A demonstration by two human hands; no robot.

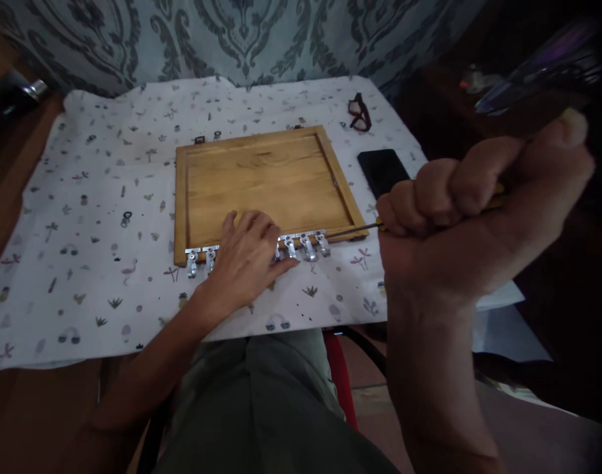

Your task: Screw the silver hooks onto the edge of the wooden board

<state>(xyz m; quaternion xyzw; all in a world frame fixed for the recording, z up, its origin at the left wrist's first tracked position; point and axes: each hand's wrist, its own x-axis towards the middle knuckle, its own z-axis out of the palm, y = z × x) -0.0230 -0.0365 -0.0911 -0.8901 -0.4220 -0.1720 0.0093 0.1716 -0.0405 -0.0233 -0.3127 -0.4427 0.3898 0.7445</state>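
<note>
A wooden framed board [261, 184] lies flat on the patterned white cloth. Several silver metal clips [308, 246] line its near edge. My left hand [249, 257] rests over the middle of that edge, fingers spread on the wood and thumb beside the clips; it hides some of them. My right hand [479, 197] is wrapped round the handle of a screwdriver [355, 230], raised at the right. The thin shaft points left, and its tip is near the rightmost clip; whether it touches is unclear.
A black phone [383, 170] lies right of the board, with dark-framed glasses [359, 112] behind it. The white cloth [98, 243] covers the table. A patterned grey curtain [232, 39] hangs behind, and a red chair part [344, 388] shows below.
</note>
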